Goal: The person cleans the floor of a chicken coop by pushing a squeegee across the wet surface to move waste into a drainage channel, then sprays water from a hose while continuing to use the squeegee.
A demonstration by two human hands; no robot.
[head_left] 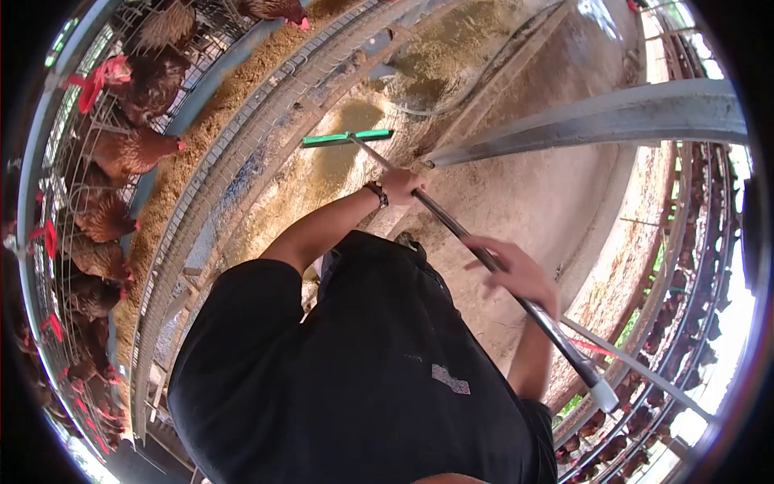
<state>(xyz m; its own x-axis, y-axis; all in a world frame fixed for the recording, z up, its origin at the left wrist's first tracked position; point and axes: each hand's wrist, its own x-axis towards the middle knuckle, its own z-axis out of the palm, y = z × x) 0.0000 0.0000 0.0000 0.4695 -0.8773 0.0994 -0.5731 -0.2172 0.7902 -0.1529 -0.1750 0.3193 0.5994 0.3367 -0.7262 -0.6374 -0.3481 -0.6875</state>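
A long-handled floor squeegee (pixel 348 138) with a thin green head rests on the wet, dirty floor ahead of me. Its dark pole slants down to the right and ends in a pale cap. My left hand (pixel 401 186), with a dark bracelet at the wrist, is closed around the pole nearer the head. Further up the pole, my right hand (pixel 516 277) lies against it, slightly blurred, with its fingers stretched out and apart. Part of the pole is hidden by this hand.
Brown hens (pixel 133 152) stand in wire cages on the left, behind a feed trough (pixel 218 101). A grey metal beam (pixel 597 117) juts in from the right. More cages line the right side. Muddy water (pixel 451 48) covers the floor further off.
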